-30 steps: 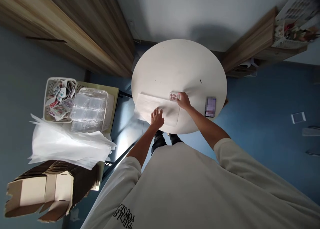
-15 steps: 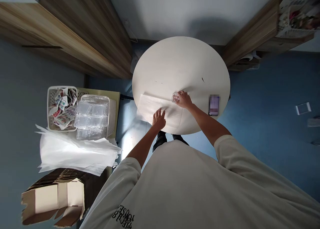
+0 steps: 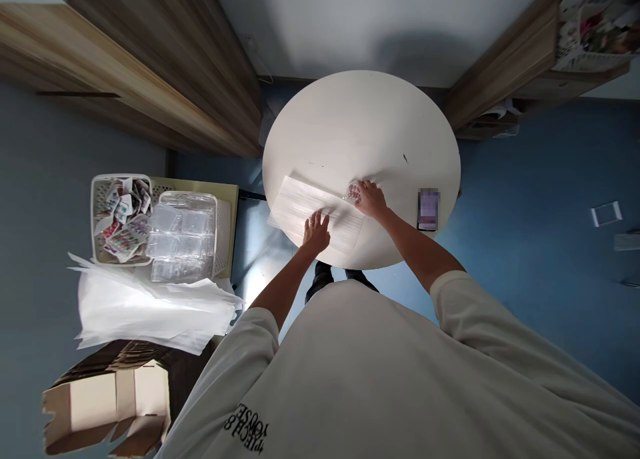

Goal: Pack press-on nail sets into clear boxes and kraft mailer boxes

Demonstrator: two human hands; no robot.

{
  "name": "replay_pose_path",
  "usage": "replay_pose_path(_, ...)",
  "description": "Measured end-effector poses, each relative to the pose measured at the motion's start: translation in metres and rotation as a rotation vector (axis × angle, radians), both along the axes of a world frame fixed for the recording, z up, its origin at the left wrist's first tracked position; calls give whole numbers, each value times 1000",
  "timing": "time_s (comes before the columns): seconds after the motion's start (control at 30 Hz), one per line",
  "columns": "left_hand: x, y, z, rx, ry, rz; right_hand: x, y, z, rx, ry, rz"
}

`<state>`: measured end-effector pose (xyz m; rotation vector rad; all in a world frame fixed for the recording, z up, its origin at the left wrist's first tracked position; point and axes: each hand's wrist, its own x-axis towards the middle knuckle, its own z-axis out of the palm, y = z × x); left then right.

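My left hand (image 3: 317,232) rests with fingers spread on a white, thin foam-like sheet (image 3: 295,202) that lies on the round white table (image 3: 360,119). Just past the sheet's upper right edge, my right hand (image 3: 371,197) is closed around a small clear plastic box (image 3: 353,191). Reddish pieces show through the box; their kind is too small to make out. The fingers of my right hand cover the box's right side.
A phone (image 3: 428,209) lies at the table's right edge. To the left stand a white basket (image 3: 93,219) of small colourful packets, a basket of clear plastic boxes (image 3: 183,235), a stack of white sheets (image 3: 150,309) and an open cardboard box (image 3: 93,399). Wooden cabinets (image 3: 200,59) flank the table.
The white sheet has turned and shifted slightly away from me, with my left hand moving a little forward on it. My right hand still holds the plastic box in nearly the same place.
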<state>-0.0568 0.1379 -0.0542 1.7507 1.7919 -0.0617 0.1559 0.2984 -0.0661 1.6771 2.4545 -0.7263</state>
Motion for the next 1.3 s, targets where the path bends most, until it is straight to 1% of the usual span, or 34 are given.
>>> replay_pose_path(0.07, 0, 12, -3, -2, 36, -28, 4, 1, 5, 27, 19, -49)
replay_pose_path(0.1, 0, 19, -5, -4, 53, -44, 7, 1, 8, 44, 34, -47)
replay_pose_path(0.2, -1, 49, -10, 11, 84, -82, 15, -3, 17, 81, 88, 28)
replay_pose_path(0.27, -1, 70, -13, 36, 83, -112, 20, -9, 21, 72, 110, 85)
replay_pose_path(0.33, -2, 87, -15, 68, 69, -179, 23, -16, 22, 50, 115, 131)
replay_pose_path(0.4, -2, 96, -15, 114, 60, -243, 24, -22, 19, 34, 109, 154)
replay_pose_path(0.43, -1, 97, -15, 132, 60, -250, 24, -25, 17, 30, 106, 159)
replay_pose_path(0.47, -1, 95, -14, 145, 69, -230, 24, -28, 14, 28, 104, 162)
replay_pose_path(0.5, 0, 92, -13, 153, 81, -188, 23, -30, 12, 28, 104, 165)
replay_pose_path(0.57, 2, 80, -12, 160, 128, -51, 20, -33, 9, 24, 108, 180)
replay_pose_path(0.6, 2, 73, -13, 145, 146, -5, 19, -34, 8, 21, 110, 193)
replay_pose_path(0.63, 2, 68, -14, 123, 153, -1, 17, -35, 7, 19, 110, 205)
replay_pose_path(0.73, -3, 60, -20, 101, 146, -60, 13, -37, 4, 14, 92, 255)
replay_pose_path(0.87, -12, 67, -26, 121, 113, -159, 10, -41, -2, 14, 59, 293)
replay_pose_path(1.0, -20, 73, -25, 129, 68, -234, 4, -43, -9, 26, 46, 288)
replay_pose_path(1.07, -23, 70, -22, 128, 56, -240, 0, -43, -12, 32, 42, 289)
replay_pose_path(1.17, -23, 63, -16, 112, 61, -212, -6, -41, -14, 36, 37, 288)
replay_pose_path(1.3, -16, 56, -11, 75, 56, -173, -7, -43, -15, 50, 70, 285)
